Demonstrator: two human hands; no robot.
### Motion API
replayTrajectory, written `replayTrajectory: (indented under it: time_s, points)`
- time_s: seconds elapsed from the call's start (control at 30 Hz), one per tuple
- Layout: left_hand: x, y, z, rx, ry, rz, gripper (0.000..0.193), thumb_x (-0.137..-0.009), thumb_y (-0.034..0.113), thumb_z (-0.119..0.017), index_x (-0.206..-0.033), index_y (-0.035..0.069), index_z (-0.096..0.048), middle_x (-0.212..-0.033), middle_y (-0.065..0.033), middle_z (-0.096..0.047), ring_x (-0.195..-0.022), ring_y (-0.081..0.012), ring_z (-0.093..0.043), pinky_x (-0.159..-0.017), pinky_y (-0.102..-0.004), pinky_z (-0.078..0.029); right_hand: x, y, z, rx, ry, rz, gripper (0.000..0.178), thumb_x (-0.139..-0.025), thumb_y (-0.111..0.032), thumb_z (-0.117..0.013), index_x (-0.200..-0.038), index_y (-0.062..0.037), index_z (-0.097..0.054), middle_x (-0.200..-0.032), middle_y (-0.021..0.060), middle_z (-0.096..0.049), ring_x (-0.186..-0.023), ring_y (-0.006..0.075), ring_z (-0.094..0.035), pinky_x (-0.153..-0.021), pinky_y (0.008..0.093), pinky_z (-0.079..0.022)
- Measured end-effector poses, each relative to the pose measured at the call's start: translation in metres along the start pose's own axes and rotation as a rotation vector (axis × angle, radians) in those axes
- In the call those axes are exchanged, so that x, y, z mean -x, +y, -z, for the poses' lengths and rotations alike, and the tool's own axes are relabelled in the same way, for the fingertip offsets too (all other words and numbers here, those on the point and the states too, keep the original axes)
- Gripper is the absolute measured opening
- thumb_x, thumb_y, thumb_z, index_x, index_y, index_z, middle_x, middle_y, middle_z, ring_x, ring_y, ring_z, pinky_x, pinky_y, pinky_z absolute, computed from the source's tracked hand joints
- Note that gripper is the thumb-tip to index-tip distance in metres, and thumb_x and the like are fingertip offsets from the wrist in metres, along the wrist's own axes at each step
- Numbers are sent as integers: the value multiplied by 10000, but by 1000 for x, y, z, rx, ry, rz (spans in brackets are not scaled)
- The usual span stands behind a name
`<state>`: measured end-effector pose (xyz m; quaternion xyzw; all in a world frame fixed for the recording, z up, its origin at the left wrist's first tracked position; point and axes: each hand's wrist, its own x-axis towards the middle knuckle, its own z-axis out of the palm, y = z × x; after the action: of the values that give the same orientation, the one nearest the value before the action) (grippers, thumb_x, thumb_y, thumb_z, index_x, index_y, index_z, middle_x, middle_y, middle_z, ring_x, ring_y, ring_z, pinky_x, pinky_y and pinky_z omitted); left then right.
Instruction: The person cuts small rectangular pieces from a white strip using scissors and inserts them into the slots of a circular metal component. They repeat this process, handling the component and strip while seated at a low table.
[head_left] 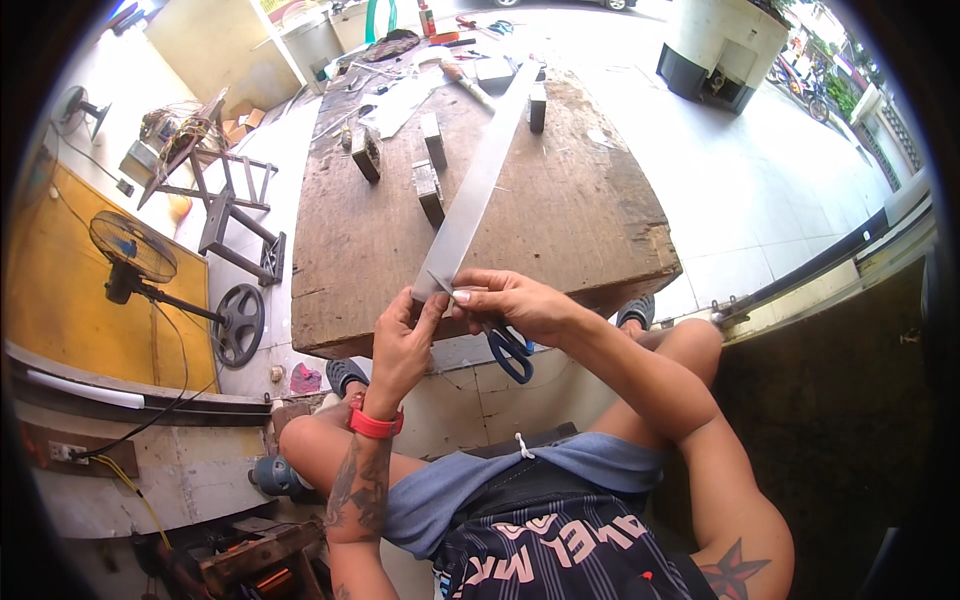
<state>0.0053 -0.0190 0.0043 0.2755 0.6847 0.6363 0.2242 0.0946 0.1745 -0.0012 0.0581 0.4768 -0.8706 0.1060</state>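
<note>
A long, flat, pale grey strip (480, 185) runs from the far part of the wooden table (570, 220) to its near edge. My left hand (402, 340) pinches the near end of this strip between thumb and fingers; a red band is on that wrist. In my right hand (520, 305) is a pair of scissors (511, 355) with dark blue handles, which hang below my fingers. Their pointed blade tip shows over the strip's end, close to my left thumb. My right fingertips also lie close to the strip's end; whether they touch it I cannot tell.
Several dark blocks, one a metal-topped block (428, 192), stand on the table beside the strip. Tools and scraps, with a second pair of scissors (500, 27), clutter its far end. A standing fan (133, 250) and a wooden stool (240, 230) are to the left.
</note>
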Motion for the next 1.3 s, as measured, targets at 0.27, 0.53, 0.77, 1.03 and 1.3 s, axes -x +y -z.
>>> replayTrajectory:
  time_s: [0.27, 0.53, 0.77, 1.03, 1.3]
  points:
    - [80, 19, 69, -187, 25, 99, 162, -1061, 148, -664, -1064, -14, -661, -870, 6, -658, -782, -54, -579, -698, -234, -467, -9, -18, 3, -45, 131, 73, 344, -1037, -228, -701, -1327, -43, -684, -1002, 32, -722, -797, 104, -660, -728, 237, -542]
    - [173, 22, 206, -257, 109, 205, 173, -1039, 189, -702, -1121, 37, -691, -903, 16, -673, -839, -63, -589, -765, -247, -468, 1, -51, 35, -3, 249, 219, 292, -1030, -173, -704, -1277, -17, -715, -983, 54, -738, -753, 109, -663, -709, 226, -548]
    - [190, 21, 262, -314, 158, 198, 245, -1035, 286, -720, -1133, 64, -690, -963, 4, -698, -820, -82, -591, -744, -242, -456, 28, -114, 92, 182, 526, 442, 303, -1022, -229, -721, -1273, -60, -732, -1012, 61, -739, -790, 128, -658, -775, 265, -532]
    - [109, 19, 177, -57, 215, 32, 221, -1065, 147, -661, -1235, 7, -645, -1020, -47, -708, -870, -110, -675, -761, -249, -532, 120, -178, 118, 66, 749, 1022, 369, -1115, -236, -555, -1429, -46, -586, -1042, 47, -676, -889, 123, -651, -791, 260, -570]
    - [9, 0, -18, 60, 171, -137, 216, -1084, 237, -653, -1091, 21, -655, -917, -6, -671, -812, -71, -635, -724, -224, -498, 23, -45, 11, 359, 129, 195, 549, -1053, -272, -688, -1527, -45, -530, -1038, 66, -735, -872, 109, -650, -772, 249, -525]
